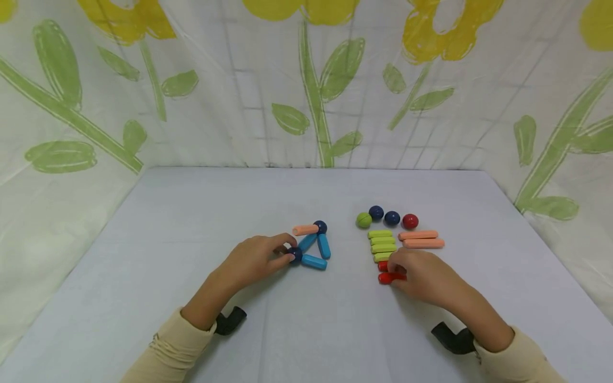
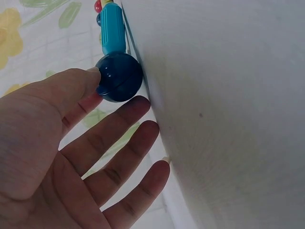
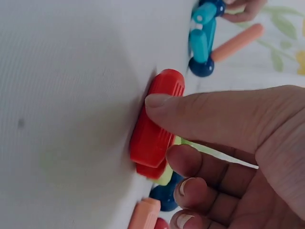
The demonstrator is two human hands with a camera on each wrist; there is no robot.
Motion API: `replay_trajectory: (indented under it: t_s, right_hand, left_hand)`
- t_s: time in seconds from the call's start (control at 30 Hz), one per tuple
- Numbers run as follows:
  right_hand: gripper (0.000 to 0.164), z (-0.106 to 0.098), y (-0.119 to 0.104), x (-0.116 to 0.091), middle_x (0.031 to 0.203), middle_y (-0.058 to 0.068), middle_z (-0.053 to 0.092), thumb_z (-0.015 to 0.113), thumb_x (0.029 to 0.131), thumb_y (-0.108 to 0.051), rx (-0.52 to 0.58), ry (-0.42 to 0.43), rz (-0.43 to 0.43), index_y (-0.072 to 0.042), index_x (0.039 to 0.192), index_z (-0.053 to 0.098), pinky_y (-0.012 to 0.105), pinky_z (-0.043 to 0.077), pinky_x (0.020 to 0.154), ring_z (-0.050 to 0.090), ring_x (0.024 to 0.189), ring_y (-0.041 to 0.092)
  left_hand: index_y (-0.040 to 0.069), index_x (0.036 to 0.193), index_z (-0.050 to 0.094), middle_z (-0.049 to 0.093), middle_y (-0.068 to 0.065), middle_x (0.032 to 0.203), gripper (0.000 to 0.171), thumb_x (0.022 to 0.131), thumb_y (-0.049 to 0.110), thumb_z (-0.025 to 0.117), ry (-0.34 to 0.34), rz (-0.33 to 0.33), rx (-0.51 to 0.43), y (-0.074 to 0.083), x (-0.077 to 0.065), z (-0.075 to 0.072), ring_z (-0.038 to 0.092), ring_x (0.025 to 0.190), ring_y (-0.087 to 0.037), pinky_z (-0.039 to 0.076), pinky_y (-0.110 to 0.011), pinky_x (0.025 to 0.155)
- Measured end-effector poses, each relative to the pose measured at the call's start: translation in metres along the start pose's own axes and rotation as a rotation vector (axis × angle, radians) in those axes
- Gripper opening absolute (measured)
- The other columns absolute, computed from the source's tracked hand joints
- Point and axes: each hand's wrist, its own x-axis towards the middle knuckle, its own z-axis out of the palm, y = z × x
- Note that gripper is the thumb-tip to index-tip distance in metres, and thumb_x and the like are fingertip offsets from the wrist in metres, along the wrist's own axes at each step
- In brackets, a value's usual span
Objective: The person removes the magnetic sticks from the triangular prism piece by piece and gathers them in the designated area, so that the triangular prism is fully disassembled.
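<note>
My left hand [image 1: 254, 259] pinches a dark blue ball [image 2: 120, 77] between thumb and forefinger, the other fingers spread out. Two light blue sticks [image 1: 314, 261] run out from that ball. A second dark blue ball [image 1: 320, 227] joins a light blue stick to an orange stick [image 1: 305, 230] and to another light blue stick [image 1: 324, 246]. Over on the right, my right hand [image 1: 423, 274] has its thumb on the nearer red stick [image 3: 155, 126], curled about it; the forefinger is mostly hidden. Another red stick [image 1: 383, 265] lies just behind, partly covered by the hand.
Several lime green sticks [image 1: 383, 240] lie in a row beyond the red ones. Two orange sticks [image 1: 423, 243] are to their right. Behind them sit a green ball [image 1: 364, 220], two dark blue balls [image 1: 392, 218] and a red ball [image 1: 410, 221]. A flowered curtain [image 1: 249, 106] borders the white table [image 1: 143, 255].
</note>
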Motion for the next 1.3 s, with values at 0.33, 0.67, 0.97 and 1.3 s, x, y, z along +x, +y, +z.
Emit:
replay_trajectory:
  t_s: [0.33, 0.67, 0.97, 1.3]
  right_hand:
    - [0.019, -0.002, 0.005, 0.001, 0.077, -0.007, 0.054, 0.083, 0.078, -0.003, -0.037, -0.007, 0.044, -0.013, 0.086, 0.070, 0.024, 0.045, 0.058, 0.048, 0.070, 0.010]
    - [0.018, -0.005, -0.010, 0.018, 0.083, -0.007, 0.059, 0.082, 0.082, -0.008, 0.009, 0.035, -0.079, -0.013, 0.094, 0.069, 0.026, 0.048, 0.065, 0.051, 0.074, 0.010]
    - [0.033, 0.004, -0.053, 0.081, 0.111, 0.007, 0.065, 0.078, 0.089, -0.016, 0.079, 0.114, -0.177, -0.008, 0.120, 0.067, 0.026, 0.051, 0.064, 0.060, 0.082, 0.019]
    - [0.012, 0.027, -0.073, 0.126, 0.089, 0.000, 0.064, 0.071, 0.095, -0.020, 0.206, 0.231, -0.202, -0.010, 0.102, 0.073, 0.031, 0.051, 0.067, 0.058, 0.076, 0.015]
  left_hand:
    - [0.020, 0.117, 0.066, 0.074, 0.001, 0.098, 0.021, 0.096, 0.023, 0.069, 0.006, 0.003, 0.005, 0.001, -0.001, 0.000, 0.068, 0.087, -0.016, 0.053, -0.034, 0.070]
    - [0.020, 0.116, 0.066, 0.074, 0.000, 0.098, 0.020, 0.097, 0.023, 0.068, 0.001, 0.001, 0.014, 0.002, 0.000, -0.001, 0.067, 0.084, -0.015, 0.052, -0.033, 0.070]
    - [0.021, 0.117, 0.066, 0.074, 0.000, 0.099, 0.021, 0.097, 0.024, 0.069, -0.005, -0.005, -0.007, 0.000, -0.002, -0.002, 0.069, 0.090, -0.017, 0.053, -0.035, 0.073]
    - [0.020, 0.119, 0.066, 0.075, 0.000, 0.099, 0.022, 0.097, 0.024, 0.068, -0.008, 0.011, -0.017, -0.001, -0.001, -0.001, 0.070, 0.090, -0.018, 0.054, -0.036, 0.071]
